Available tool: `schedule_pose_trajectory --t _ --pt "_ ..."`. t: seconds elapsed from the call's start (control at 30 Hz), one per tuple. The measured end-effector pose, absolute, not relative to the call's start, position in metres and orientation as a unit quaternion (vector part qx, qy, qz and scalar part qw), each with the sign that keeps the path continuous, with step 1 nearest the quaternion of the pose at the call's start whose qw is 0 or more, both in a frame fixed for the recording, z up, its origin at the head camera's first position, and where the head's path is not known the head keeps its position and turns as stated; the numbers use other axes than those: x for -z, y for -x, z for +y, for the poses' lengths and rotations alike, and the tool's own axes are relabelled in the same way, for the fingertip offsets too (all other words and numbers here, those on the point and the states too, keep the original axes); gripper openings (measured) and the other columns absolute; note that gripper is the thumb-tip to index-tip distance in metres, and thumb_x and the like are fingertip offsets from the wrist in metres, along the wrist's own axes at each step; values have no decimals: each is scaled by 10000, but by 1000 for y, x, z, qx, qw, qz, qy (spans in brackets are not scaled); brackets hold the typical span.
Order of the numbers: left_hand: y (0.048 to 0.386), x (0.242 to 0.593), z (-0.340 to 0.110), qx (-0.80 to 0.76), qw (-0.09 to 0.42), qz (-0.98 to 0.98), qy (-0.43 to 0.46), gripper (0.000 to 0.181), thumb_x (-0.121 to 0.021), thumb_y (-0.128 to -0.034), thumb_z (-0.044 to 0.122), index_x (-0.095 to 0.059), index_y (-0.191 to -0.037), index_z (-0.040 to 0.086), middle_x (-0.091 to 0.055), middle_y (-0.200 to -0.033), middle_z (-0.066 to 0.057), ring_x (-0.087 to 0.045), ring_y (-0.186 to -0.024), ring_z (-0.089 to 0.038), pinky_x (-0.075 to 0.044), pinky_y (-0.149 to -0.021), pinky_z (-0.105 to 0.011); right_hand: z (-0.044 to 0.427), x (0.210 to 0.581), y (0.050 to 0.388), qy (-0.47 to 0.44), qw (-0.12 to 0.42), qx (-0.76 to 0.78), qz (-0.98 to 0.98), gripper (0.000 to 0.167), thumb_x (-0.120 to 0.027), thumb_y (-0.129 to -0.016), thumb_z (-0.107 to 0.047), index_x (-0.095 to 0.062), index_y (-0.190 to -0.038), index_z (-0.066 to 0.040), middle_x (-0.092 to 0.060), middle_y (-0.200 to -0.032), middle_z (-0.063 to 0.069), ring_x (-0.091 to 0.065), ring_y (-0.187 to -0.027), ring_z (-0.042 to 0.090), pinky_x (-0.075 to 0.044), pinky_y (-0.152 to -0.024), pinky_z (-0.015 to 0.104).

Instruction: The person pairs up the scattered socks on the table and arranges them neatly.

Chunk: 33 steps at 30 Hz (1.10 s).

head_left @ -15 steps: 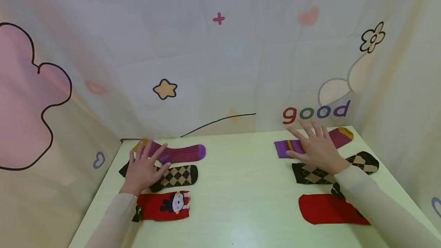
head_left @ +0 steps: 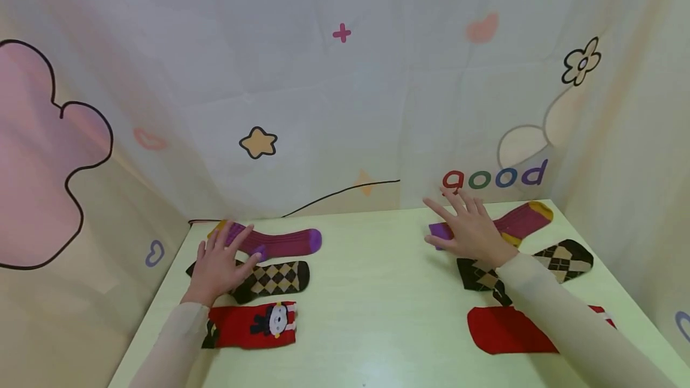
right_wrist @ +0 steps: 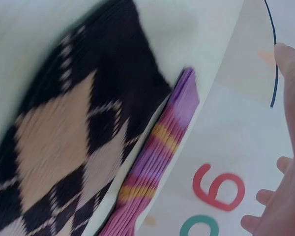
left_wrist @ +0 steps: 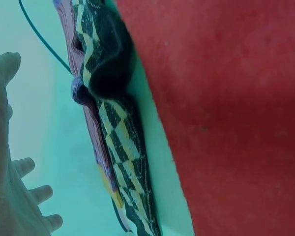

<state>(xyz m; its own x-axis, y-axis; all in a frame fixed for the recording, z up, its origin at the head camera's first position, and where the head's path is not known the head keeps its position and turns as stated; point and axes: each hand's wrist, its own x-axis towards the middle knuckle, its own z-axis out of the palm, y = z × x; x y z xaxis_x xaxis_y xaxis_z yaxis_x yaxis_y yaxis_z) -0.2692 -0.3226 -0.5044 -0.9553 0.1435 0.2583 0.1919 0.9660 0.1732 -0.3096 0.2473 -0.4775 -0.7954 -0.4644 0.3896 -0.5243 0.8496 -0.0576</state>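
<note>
Six socks lie in two columns. At left in the head view are a maroon-purple sock (head_left: 286, 244), a black-and-tan argyle sock (head_left: 276, 278) and a red sock with an animal face (head_left: 242, 327). At right are a matching maroon sock (head_left: 524, 221), an argyle sock (head_left: 566, 261) and a red sock (head_left: 501, 329), partly behind the forearm. My left hand (head_left: 218, 271), fingers spread, hovers over the left maroon and argyle socks. Over the right maroon sock's purple cuff, my right hand (head_left: 477, 231) hangs with spread fingers. Both hands hold nothing; the wrist views show them apart from the socks.
The socks lie on a pale green-white table (head_left: 372, 292). A printed curtain (head_left: 323, 94) rises along its back edge and both sides, with the coloured letters "good" (head_left: 505, 177) behind my right hand.
My right hand has moved left, uncovering more of the right maroon and argyle socks. My left hand has shifted slightly left and down. The socks stay where they were.
</note>
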Motion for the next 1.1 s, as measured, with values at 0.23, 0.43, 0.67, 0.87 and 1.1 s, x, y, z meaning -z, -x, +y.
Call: schedule_pose_trajectory --t 0.23,0.43,0.67,0.87,1.1 --pt "275 500 -330 117 121 -981 95 786 -604 -939 638 -371 -1602 286 -237 -1649 -215 -245 -1456 -544 -170 -1108 -786 219 479 317 -269 149 -67 -949 864 -695 -879 -614 -366 -1600 -271 -237 -1660 212 -273 -1456 541 -186 -1138 754" --pt "282 498 -337 118 119 -982 87 786 -609 -953 610 -358 -1608 254 -269 -1625 -261 -284 -1428 -560 -205 -1106 -769 190 474 322 -296 157 -81 -939 839 -706 -883 -599 -408 -1585 -250 -292 -1642 218 -313 -1438 550 -237 -1124 747" --pt "289 498 -349 129 112 -983 74 780 -560 -976 626 -348 -1609 221 -291 -1597 -293 -345 -1378 -591 -263 -1071 -777 154 469 327 -315 139 -91 -934 823 -683 -906 -601 -403 -1588 -234 -306 -1632 234 -352 -1431 525 -266 -1138 710" --pt "295 504 -361 143 135 -979 56 725 -561 -996 577 -430 -1549 127 -372 -1534 -315 -407 -1323 -588 -342 -1021 -769 122 470 331 -327 111 -119 -931 837 -676 -915 -607 -381 -1601 -228 -303 -1627 248 -352 -1438 506 -279 -1146 685" --pt "299 503 -371 173 169 -969 41 609 -626 -1003 445 -532 -1454 47 -471 -1439 -299 -479 -1242 -553 -389 -1009 -723 93 472 339 -335 74 -150 -927 827 -649 -937 -603 -360 -1610 -219 -328 -1615 248 -370 -1429 501 -297 -1139 673"
